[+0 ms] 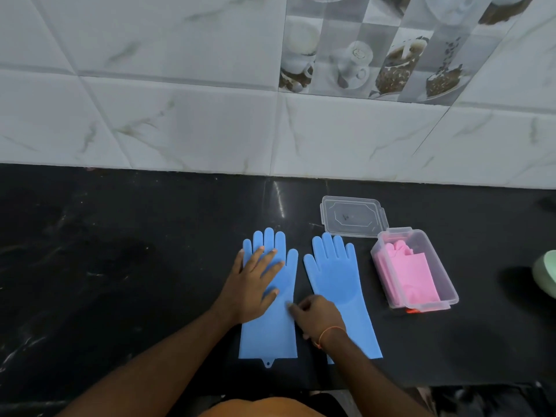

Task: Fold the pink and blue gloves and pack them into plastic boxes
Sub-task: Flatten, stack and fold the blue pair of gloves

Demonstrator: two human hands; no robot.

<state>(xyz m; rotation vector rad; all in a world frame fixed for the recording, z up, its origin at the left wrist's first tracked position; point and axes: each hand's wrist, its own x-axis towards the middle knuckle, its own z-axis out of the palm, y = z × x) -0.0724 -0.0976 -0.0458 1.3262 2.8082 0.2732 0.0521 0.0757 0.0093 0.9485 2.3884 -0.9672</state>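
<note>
Two blue gloves lie flat and side by side on the black counter, fingers pointing toward the wall. My left hand (255, 281) rests flat, fingers spread, on the palm of the left blue glove (270, 332). My right hand (319, 319) has its fingers curled and pinches the right edge of that same glove, partly covering the cuff of the right blue glove (334, 272). To the right, a clear plastic box (445, 278) holds folded pink gloves (412, 278). Its clear lid (352, 216) lies just behind it.
The black stone counter (120, 266) runs to a tiled wall (180, 115) at the back. A pale green object (546, 273) pokes in at the right edge. The counter's front edge is close to my body.
</note>
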